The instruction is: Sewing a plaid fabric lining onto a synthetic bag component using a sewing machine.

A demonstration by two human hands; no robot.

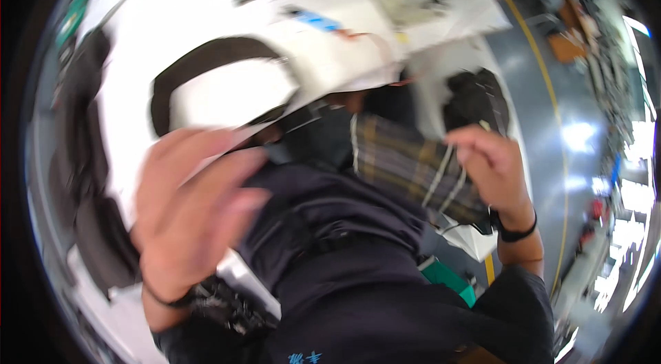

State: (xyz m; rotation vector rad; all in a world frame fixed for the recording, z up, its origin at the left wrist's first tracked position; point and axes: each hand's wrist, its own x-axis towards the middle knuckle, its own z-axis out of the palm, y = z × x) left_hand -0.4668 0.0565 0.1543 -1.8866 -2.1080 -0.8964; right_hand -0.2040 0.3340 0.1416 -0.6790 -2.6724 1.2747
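Observation:
My left hand [196,206] is blurred by motion, raised at the near edge of the white table, its fingers apart and nothing visible in them. A dark curved band of cloth [206,56] lies on the tabletop just beyond it. On the right, thumb and fingers of my right hand [494,168] are closed at the upper corner of a plaid cloth [396,157] in dark grey and yellow-brown. Pale strips run across this cloth, which hangs beside my lap. Its exact kind cannot be told.
Dark bundles of cloth [86,178] line the left side of the white table [165,6]. A blue tool-like item [317,20] lies farther back. A black pile [476,99] sits on a pale surface at the right, beside grey floor [523,102] with a yellow line.

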